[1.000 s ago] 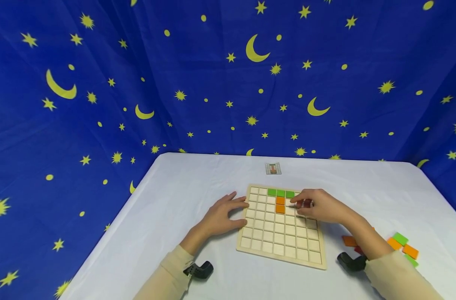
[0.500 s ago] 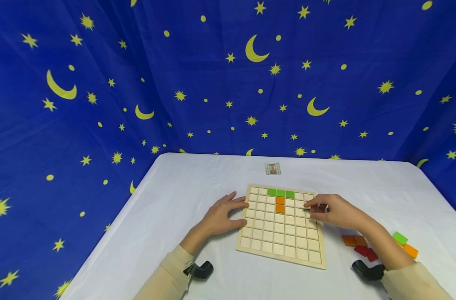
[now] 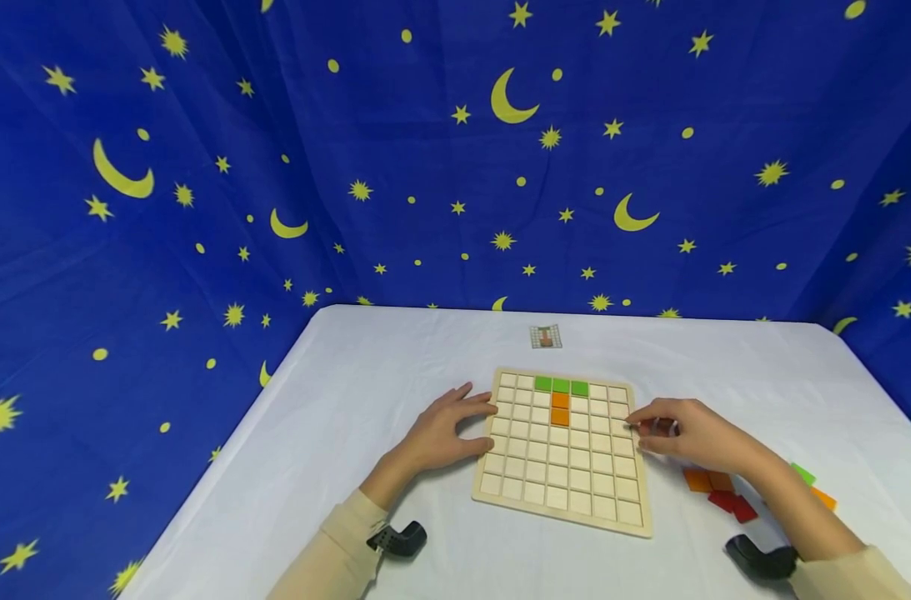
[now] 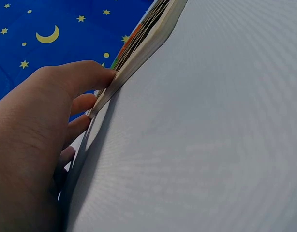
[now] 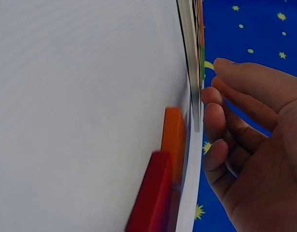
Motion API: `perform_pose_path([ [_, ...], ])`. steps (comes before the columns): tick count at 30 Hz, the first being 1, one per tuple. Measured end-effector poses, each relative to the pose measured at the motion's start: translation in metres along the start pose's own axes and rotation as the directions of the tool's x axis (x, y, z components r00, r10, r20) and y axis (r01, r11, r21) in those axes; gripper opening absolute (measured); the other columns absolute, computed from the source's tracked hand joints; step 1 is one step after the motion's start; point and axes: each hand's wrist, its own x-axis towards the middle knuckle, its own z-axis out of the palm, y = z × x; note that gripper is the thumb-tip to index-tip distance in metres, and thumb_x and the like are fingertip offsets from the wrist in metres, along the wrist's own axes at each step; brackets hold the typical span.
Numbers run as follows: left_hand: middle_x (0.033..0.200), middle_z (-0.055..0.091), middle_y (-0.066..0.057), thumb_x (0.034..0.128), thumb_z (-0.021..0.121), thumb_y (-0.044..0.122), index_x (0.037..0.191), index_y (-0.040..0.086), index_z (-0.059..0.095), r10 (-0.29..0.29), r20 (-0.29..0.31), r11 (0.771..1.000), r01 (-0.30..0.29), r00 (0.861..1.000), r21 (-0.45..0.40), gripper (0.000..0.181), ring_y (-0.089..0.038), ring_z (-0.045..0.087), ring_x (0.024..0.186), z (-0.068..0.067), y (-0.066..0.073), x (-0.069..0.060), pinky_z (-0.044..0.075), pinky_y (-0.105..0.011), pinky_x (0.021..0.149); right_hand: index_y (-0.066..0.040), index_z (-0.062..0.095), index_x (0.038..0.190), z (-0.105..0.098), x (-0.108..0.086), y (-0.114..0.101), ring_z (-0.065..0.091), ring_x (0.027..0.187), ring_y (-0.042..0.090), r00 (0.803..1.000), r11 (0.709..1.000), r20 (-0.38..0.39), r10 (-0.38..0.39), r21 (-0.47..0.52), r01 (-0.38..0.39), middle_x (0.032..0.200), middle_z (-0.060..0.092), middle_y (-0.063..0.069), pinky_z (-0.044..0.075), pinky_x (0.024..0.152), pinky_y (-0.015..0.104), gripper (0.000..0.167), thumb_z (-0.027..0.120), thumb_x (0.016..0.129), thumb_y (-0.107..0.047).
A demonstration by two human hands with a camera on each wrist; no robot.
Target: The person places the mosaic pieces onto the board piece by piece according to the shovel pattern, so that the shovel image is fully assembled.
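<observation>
A pale wooden grid board (image 3: 538, 473) lies on the table, with three green tiles (image 3: 562, 387) in its far row and two orange tiles (image 3: 560, 409) in a column below the middle one. My left hand (image 3: 442, 432) rests at the board's left edge, thumb and fingertips touching the rim (image 4: 139, 60). By the board's right edge is my right hand (image 3: 688, 432), fingers loosely bent. The right wrist view shows no tile in the right hand (image 5: 255, 125). Nearest to it on the table are brownish-orange tiles (image 3: 698, 481) and red tiles (image 3: 743, 508).
Beyond the board lies a small card (image 3: 546, 337) with a printed grid pattern. A green tile (image 3: 803, 473) and an orange tile (image 3: 824, 498) are partly hidden by the right forearm. A blue curtain (image 3: 425, 150) with stars and moons hangs behind the white table (image 3: 395, 367).
My right hand has moved right and toward me, from over the board to its right edge. Loose red and brownish-orange tiles have come into fuller view. The left hand stays put.
</observation>
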Motion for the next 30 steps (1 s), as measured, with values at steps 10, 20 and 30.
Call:
perform_pose_path([
  [10,0.145,0.042,0.017,0.0828,0.065,0.055,0.132,0.032,0.059,-0.015,0.016,1.000,0.014,1.000,0.006,0.054,-0.015,0.019,0.143,0.001,0.000,-0.001,0.023,-0.048,0.111,-0.014,0.070,0.114,-0.001,-0.013,0.006,0.052,0.074,0.013,0.997,0.997,0.020,0.073,-0.021,-0.073,0.087,0.059,-0.007,0.046,0.060,0.024,0.032,0.074,0.085,-0.028],
  [20,0.144,0.043,0.016,0.0829,0.066,0.054,0.131,0.031,0.060,-0.008,0.006,1.000,0.008,1.000,0.002,0.054,-0.016,0.020,0.143,0.000,0.001,-0.002,0.023,-0.049,0.111,-0.015,0.070,0.110,-0.004,-0.027,0.010,0.052,0.074,0.014,0.990,0.990,0.045,0.137,0.031,-0.138,0.087,0.060,-0.005,0.046,0.058,0.024,0.031,0.075,0.084,-0.032],
  [30,0.144,0.043,0.014,0.0836,0.065,0.055,0.132,0.030,0.060,0.008,0.003,1.000,-0.008,1.000,0.008,0.055,-0.019,0.021,0.143,-0.002,0.002,0.000,0.024,-0.052,0.110,-0.019,0.069,0.107,-0.008,-0.042,0.018,0.049,0.077,0.013,0.983,0.987,0.089,0.158,0.029,-0.161,0.090,0.058,-0.004,0.043,0.062,0.025,0.037,0.077,0.079,-0.041],
])
